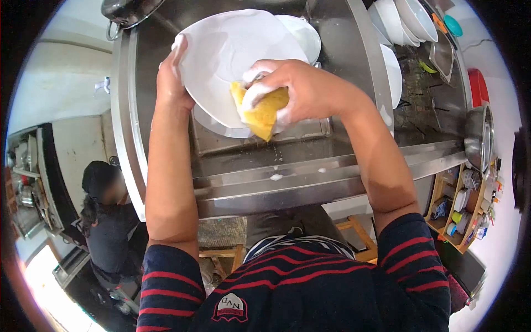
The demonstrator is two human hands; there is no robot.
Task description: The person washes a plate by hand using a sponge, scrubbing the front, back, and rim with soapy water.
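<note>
A large white plate [218, 52] is tilted over the steel sink [215, 146], its face wet with suds. My left hand [172, 74] grips it by the left rim, foam on the fingertips. In my right hand [287, 88] is a yellow sponge [265, 110], squeezed between foamy fingers and overlapping the plate's lower right edge. Behind the big plate, another white dish [303, 36] shows at the upper right. Part of a further dish peeks out below the plate, mostly hidden by it.
White bowls [409, 19] and a plate [391, 74] stand on the drainboard at right, near a metal bowl [478, 135]. A dark pot [127, 12] sits at upper left. A person in dark clothes [113, 238] is at left. Foam spots dot the sink's front edge [298, 180].
</note>
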